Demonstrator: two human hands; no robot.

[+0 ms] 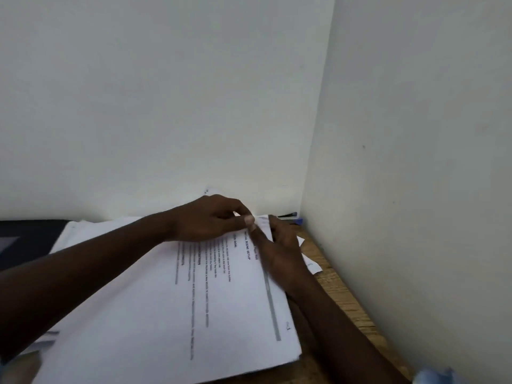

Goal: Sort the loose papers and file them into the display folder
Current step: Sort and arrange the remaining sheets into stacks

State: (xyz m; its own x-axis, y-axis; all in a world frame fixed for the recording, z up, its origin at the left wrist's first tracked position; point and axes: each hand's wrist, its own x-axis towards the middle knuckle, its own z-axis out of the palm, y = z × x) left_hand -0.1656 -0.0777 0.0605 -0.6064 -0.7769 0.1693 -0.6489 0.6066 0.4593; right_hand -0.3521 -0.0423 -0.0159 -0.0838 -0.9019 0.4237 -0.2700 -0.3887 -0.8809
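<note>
A thick stack of white printed papers [155, 314] lies on the wooden desk [340, 295], its top sheet showing lines of text turned sideways. My left hand [210, 220] reaches across the stack and pinches the far right corner of the top sheets between thumb and fingers. My right hand [282, 253] holds the same corner from the right edge, its fingers partly under the paper. Both hands meet at that corner. No display folder can be made out.
White walls form a corner close behind and to the right of the desk. A blue and dark object [291, 217] sits in that corner. Small paper scraps [311, 263] lie beside my right hand. A dark item [25, 239] lies at the far left.
</note>
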